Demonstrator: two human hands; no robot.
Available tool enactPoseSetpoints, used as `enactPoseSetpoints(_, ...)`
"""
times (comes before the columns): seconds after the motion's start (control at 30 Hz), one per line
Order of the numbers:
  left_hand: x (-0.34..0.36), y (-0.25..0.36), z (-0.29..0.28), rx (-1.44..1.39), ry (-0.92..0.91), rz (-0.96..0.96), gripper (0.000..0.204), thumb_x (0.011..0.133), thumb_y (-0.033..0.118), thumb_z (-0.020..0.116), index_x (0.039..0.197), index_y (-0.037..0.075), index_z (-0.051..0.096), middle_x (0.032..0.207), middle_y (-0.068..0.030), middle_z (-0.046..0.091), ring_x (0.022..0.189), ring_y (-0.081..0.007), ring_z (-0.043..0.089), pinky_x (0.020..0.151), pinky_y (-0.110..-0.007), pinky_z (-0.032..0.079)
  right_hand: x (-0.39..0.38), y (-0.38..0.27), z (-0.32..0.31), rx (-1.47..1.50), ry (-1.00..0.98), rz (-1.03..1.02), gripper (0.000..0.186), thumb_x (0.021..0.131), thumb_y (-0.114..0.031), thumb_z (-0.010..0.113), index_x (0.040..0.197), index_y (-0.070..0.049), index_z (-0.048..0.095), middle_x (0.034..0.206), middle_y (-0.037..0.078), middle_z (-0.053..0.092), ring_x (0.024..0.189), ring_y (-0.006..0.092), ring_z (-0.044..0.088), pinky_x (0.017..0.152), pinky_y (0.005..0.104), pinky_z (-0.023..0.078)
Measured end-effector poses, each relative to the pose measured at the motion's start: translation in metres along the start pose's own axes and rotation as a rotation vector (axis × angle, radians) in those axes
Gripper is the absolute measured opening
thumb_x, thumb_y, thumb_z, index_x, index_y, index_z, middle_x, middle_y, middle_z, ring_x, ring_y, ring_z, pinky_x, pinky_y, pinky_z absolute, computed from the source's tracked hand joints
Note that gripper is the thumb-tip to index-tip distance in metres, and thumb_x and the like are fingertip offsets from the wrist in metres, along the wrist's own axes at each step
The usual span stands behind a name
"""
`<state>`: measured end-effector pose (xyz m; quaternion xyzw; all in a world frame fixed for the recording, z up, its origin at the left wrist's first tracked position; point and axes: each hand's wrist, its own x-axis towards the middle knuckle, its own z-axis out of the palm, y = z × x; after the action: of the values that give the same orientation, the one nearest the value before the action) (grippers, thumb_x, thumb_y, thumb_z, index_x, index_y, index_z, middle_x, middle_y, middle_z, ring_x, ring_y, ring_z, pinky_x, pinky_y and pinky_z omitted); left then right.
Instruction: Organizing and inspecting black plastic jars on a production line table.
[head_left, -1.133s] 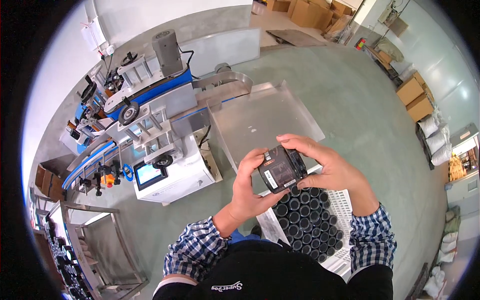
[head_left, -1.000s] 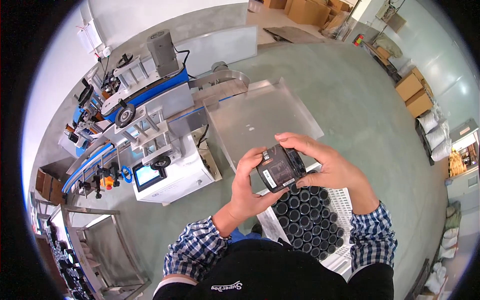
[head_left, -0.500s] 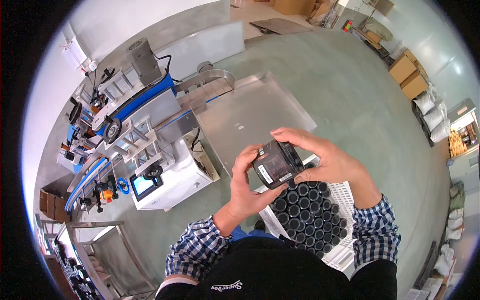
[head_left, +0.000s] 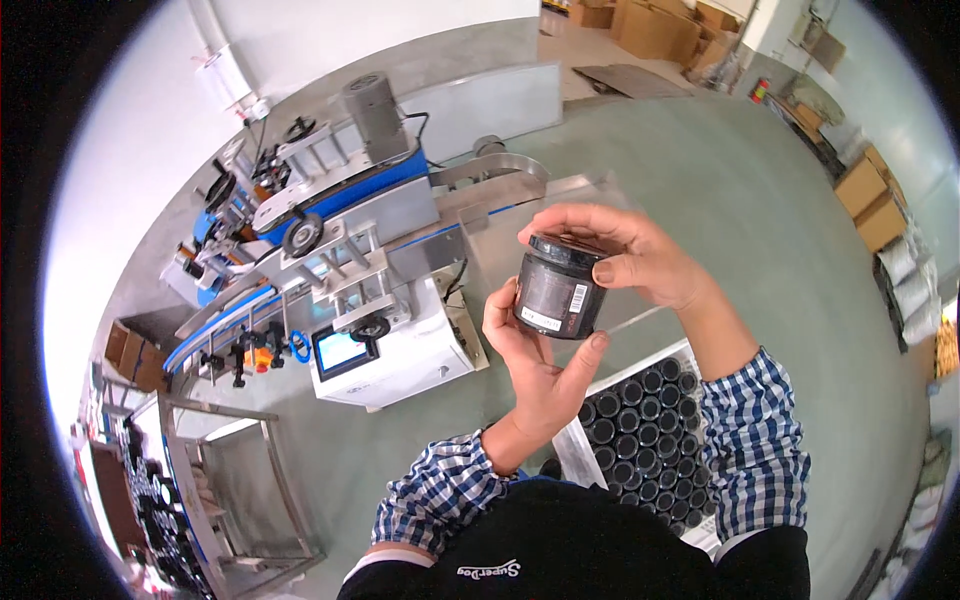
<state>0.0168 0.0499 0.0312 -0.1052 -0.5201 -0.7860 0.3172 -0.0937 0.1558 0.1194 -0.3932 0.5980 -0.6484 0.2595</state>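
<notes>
A black jar (head_left: 548,292) with a black screw lid and a printed label with a white barcode patch is held up before me, slightly tilted. My left hand (head_left: 540,370) cradles it from below and from the left, fingers wrapped round its lower body. At the top, my right hand (head_left: 635,255) grips the lid, thumb on its near side and fingers over the far side. Beneath my right forearm, a white plastic crate (head_left: 578,458) holds many black-lidded jars (head_left: 648,435) standing close together.
A labelling machine (head_left: 390,345) with a lit screen, handwheels and a conveyor stands at the left. Its metal tray (head_left: 490,235) lies behind my hands. A metal-framed stand (head_left: 275,480) is at the lower left. Cardboard boxes (head_left: 870,200) and sacks line the right wall.
The jar has turned more upright, its lid now facing up and its label rotated. My right hand has moved up onto the lid. The view has swung left, so the machine appears further right.
</notes>
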Motion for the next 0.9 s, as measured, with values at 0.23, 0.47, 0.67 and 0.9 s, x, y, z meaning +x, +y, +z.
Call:
enactPoseSetpoints(0.23, 0.011, 0.028, -0.036, 0.049, 0.099, 0.149, 0.087, 0.075, 0.003, 0.073, 0.136, 0.004, 0.012, 0.132, -0.0139, 0.024, 0.124, -0.0233, 0.031, 0.105, -0.037, 0.027, 0.055, -0.013, 0.043, 0.017, -0.161, -0.031, 0.072, 0.07, -0.042, 0.074, 0.125, -0.001, 0.051, 0.124, 0.016, 0.056, 0.117, 0.0247, 0.053, 0.102, 0.0372, 0.039)
enactPoseSetpoints(0.47, 0.008, 0.068, -0.06, 0.182, 0.2, 0.323, 0.086, 0.073, -0.001, 0.072, 0.135, 0.006, 0.012, 0.128, -0.011, 0.027, 0.119, -0.0197, 0.035, 0.102, -0.035, 0.031, 0.078, -0.038, 0.096, -0.006, -0.31, -0.079, 0.055, 0.068, -0.01, 0.059, 0.122, -0.002, 0.055, 0.123, 0.012, 0.057, 0.119, 0.0232, 0.051, 0.106, 0.035, 0.035)
enactPoseSetpoints(0.67, -0.001, 0.092, -0.067, 0.142, 0.257, 0.363, 0.087, 0.072, -0.002, 0.072, 0.135, 0.007, 0.014, 0.127, -0.011, 0.028, 0.12, -0.0203, 0.035, 0.102, -0.035, 0.03, 0.086, -0.05, 0.124, -0.091, -0.367, -0.1, 0.073, 0.07, -0.045, 0.074, 0.123, 0.0, 0.052, 0.124, 0.015, 0.056, 0.115, 0.0231, 0.053, 0.101, 0.0353, 0.039)
enactPoseSetpoints(0.9, -0.008, 0.105, -0.074, 0.184, 0.276, 0.407, 0.086, 0.072, -0.001, 0.073, 0.135, 0.007, 0.014, 0.127, -0.0106, 0.029, 0.121, -0.0202, 0.035, 0.102, -0.035, 0.03, 0.087, -0.055, 0.143, -0.083, -0.398, -0.093, 0.067, 0.07, -0.039, 0.071, 0.123, -0.002, 0.053, 0.123, 0.013, 0.057, 0.116, 0.0227, 0.053, 0.101, 0.0348, 0.039)
